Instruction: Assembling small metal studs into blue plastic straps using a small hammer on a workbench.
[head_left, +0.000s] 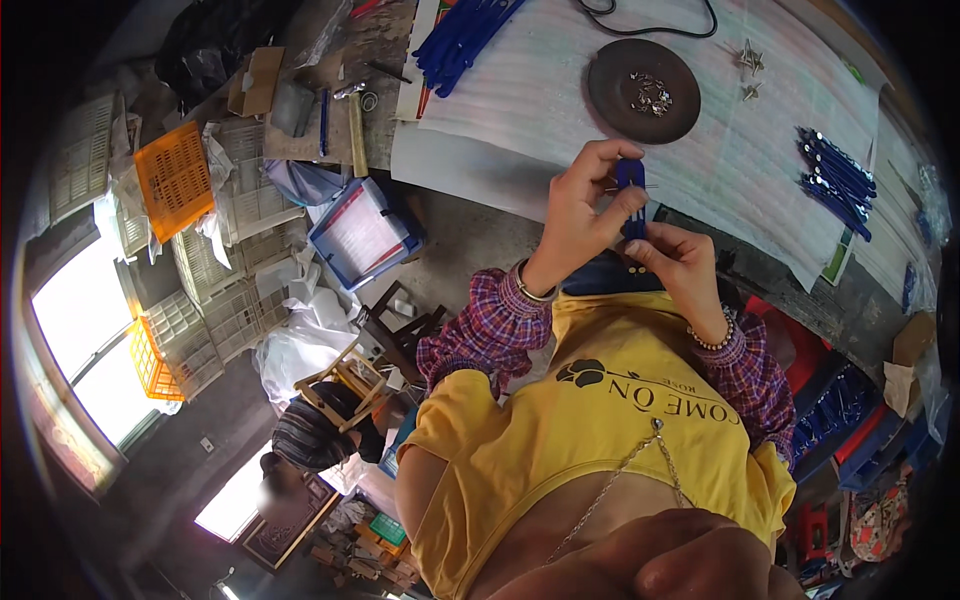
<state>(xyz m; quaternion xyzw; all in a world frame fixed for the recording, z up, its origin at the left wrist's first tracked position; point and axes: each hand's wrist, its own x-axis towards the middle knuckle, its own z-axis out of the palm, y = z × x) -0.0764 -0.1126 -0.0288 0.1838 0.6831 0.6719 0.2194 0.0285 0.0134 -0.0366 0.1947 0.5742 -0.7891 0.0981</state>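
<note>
Over the near edge of the workbench, my hands hold a dark blue handle-like piece [631, 172] upright, with thin metal pins sticking out at its sides. My left hand [585, 212] pinches its upper part between thumb and fingers. Lower down, my right hand [685, 265] closes on the bottom end, fingertips partly hiding it. Just beyond them sits a round dark dish [612, 105] with small shiny metal pieces [651, 95] heaped in its middle.
On the white-covered bench [500, 150] lie long blue pieces [462, 40] at far left, dark blue pieces [838, 185] at right, and metal parts [748, 60] at the back. A hammer [357, 130] rests left of it. Another person [315, 430] sits lower left.
</note>
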